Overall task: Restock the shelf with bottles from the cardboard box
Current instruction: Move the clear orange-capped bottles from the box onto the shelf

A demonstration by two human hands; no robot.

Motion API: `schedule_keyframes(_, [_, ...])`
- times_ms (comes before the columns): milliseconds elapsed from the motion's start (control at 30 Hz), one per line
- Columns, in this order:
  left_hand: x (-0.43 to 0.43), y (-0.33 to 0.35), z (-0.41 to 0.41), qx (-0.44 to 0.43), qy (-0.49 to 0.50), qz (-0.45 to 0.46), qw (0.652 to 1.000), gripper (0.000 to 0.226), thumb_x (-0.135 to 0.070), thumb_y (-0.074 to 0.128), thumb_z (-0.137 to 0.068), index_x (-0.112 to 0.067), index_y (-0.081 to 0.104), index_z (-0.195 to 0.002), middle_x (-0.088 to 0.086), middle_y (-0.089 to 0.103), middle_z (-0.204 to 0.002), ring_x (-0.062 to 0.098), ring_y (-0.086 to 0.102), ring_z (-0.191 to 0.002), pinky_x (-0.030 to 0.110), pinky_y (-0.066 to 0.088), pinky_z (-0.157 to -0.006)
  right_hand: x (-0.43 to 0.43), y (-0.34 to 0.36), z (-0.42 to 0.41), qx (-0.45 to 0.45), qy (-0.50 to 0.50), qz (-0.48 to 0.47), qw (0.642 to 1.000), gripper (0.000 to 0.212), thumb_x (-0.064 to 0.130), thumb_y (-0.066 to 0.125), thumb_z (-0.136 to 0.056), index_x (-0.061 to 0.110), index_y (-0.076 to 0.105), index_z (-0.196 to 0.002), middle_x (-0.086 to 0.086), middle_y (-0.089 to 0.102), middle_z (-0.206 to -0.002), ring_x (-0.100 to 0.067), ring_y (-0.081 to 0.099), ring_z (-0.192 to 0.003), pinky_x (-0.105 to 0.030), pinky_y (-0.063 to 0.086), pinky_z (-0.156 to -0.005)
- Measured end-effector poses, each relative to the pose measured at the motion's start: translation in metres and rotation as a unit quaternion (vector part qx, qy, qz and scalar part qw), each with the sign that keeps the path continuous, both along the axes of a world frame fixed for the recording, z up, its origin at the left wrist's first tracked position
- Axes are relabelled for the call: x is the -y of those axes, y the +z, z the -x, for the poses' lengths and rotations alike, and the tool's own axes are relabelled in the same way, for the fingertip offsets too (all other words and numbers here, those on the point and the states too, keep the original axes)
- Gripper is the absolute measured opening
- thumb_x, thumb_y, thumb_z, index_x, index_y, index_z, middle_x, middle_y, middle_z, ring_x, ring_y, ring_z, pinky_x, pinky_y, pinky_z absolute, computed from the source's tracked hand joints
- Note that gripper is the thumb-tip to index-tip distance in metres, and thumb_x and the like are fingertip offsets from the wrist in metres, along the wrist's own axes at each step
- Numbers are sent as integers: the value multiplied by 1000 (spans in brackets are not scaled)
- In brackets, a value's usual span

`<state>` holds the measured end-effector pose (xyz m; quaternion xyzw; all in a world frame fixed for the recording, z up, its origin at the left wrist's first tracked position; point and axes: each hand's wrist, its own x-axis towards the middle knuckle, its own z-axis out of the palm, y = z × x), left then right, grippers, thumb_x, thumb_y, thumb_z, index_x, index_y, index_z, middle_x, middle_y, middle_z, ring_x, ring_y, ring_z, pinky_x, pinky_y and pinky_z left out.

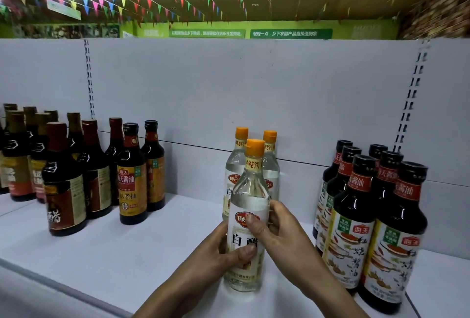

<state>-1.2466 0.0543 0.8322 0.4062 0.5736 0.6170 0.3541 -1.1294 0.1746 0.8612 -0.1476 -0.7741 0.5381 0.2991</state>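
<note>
Head view: the clear bottle (250,188) stands upright on the shelf (127,254), gripped round its label by the left hand (216,254) and right hand (282,231), which should square it label-forward before the two matching bottles (237,162), clear of the dark bottles (356,216).

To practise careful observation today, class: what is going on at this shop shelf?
A person holds a clear white vinegar bottle with an orange cap, left grip low on the label and right grip higher up. It stands upright, seemingly resting on the white shelf, in front of two matching bottles. Dark soy sauce bottles stand at right, more dark bottles at left. No cardboard box is in view.
</note>
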Motion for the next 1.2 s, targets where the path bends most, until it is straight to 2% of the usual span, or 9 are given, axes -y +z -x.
schedule_keyframes(200, [-2,-3,22,2,-41,-3,999,47,-17,70,-95,-32,54,-137,-5,73,-129,13,69,-119,25,57,-92,3,-3,14,-2,-18,0,1000,48,52,70,-81,34,59,-124,14,76,-115,-4,72,-108,-38,59,-98])
schedule_keyframes(433, [-5,-2,40,-14,-68,-4,998,51,-19,69,-95,-34,50,-139,-12,74,-125,7,70,-115,20,57,-88,3,-12,26,8,-34,-12,999,44,49,71,-86,41,55,-126,17,73,-120,-3,70,-112,-37,58,-98])
schedule_keyframes(500, [-8,-3,45,-26,-61,2,998,48,-18,69,-96,-33,49,-138,-17,75,-120,3,71,-111,17,57,-84,1,-17,31,29,-41,-20,999,45,43,73,-90,45,51,-130,19,72,-121,-1,69,-112,-36,59,-98])
schedule_keyframes(600, [-13,-8,55,-73,-49,21,996,52,-17,72,-96,-36,48,-139,-18,74,-121,1,70,-111,19,57,-85,-4,-27,37,78,-44,-36,995,54,39,73,-93,45,46,-139,18,71,-125,0,67,-115,-34,57,-101])
schedule_keyframes(667, [-15,-9,62,-105,-57,35,992,64,-5,73,-93,-36,44,-141,-19,73,-121,1,70,-111,19,57,-86,-6,-35,39,122,-50,-55,990,60,40,71,-93,46,40,-145,19,70,-127,0,66,-115,-29,56,-100])
schedule_keyframes(733, [-16,-9,67,-139,-71,51,986,77,0,75,-88,-38,38,-143,-25,72,-118,-3,70,-109,19,57,-85,-5,-42,41,166,-54,-63,983,64,44,69,-93,46,35,-148,19,68,-130,-1,64,-118,-31,53,-105])
schedule_keyframes(933, [-22,-8,81,-205,-76,80,973,91,-14,85,-82,-43,27,-146,-39,67,-109,-15,66,-101,14,56,-82,-10,-56,51,171,-75,-43,981,58,42,68,-95,47,38,-144,21,68,-128,-1,64,-117,-29,50,-107])
schedule_keyframes(1100, [-22,-22,89,-221,-46,68,972,77,-22,84,-83,-43,35,-139,-33,68,-118,-9,67,-106,21,58,-92,-13,-73,58,167,-76,-26,983,66,29,73,-91,54,36,-140,27,70,-122,5,65,-115,-27,51,-106])
schedule_keyframes(1200, [-24,-28,89,-217,-28,54,974,76,-20,83,-84,-41,35,-139,-33,68,-115,-13,65,-105,14,55,-86,-16,-77,61,165,-85,-20,983,60,29,73,-92,52,39,-136,26,69,-123,4,64,-116,-27,50,-107])
